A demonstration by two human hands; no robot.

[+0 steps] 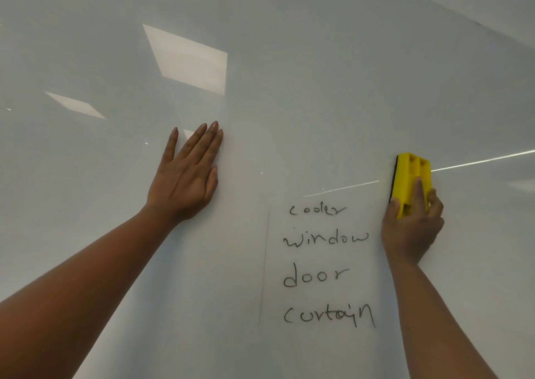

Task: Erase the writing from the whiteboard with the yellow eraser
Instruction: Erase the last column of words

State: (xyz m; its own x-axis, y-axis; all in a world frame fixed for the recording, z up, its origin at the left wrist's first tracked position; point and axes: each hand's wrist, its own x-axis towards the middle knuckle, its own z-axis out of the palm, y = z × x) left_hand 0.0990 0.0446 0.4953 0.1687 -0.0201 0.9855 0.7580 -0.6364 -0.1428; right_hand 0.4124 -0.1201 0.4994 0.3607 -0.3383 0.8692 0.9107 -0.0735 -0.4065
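Observation:
A glossy whiteboard (pixel 289 74) fills the view. Black handwriting (pixel 327 265) runs in a column at lower centre-right: "cooler", partly rubbed at its top, then "window", "door" and "curtain". My right hand (pixel 412 228) grips the yellow eraser (pixel 412 180) and presses its black felt side against the board, just right of and slightly above "cooler". My left hand (pixel 188 176) lies flat on the board with fingers spread, up and left of the words, holding nothing.
A faint vertical line (pixel 265 265) runs down the board left of the words. Ceiling light reflections (pixel 191 60) shine on the upper left of the board. The board's top edge (pixel 463 17) slants across the upper right corner.

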